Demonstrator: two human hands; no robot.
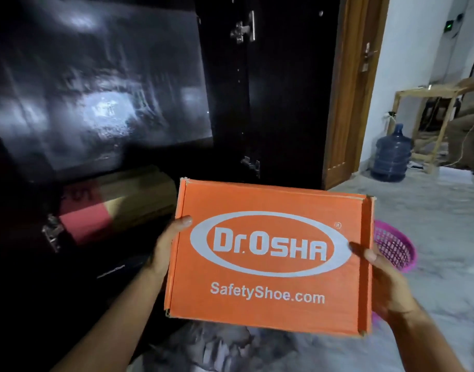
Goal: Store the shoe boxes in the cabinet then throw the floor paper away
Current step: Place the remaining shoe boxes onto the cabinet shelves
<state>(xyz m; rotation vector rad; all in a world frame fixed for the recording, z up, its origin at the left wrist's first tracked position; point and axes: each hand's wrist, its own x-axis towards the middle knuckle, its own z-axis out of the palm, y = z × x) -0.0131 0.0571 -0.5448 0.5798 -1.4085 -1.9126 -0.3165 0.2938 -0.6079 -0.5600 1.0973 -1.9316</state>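
The orange shoe box (pixel 268 259) is held level in the air, lid up, its long axis running left to right. The left hand (pixel 167 251) clasps its left end and the right hand (pixel 383 280) its right end, thumbs on the lid. The open dark cabinet (pixel 139 210) lies ahead and to the left, nearer the left hand, with boxes (pixel 117 200) already inside. Crumpled floor paper (pixel 211 350) lies below.

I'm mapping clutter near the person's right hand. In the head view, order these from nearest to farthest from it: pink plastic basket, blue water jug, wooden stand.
From the right hand:
1. Pink plastic basket, just behind it on the floor.
2. Blue water jug, farther back by the wall.
3. Wooden stand, beyond the jug, far right.
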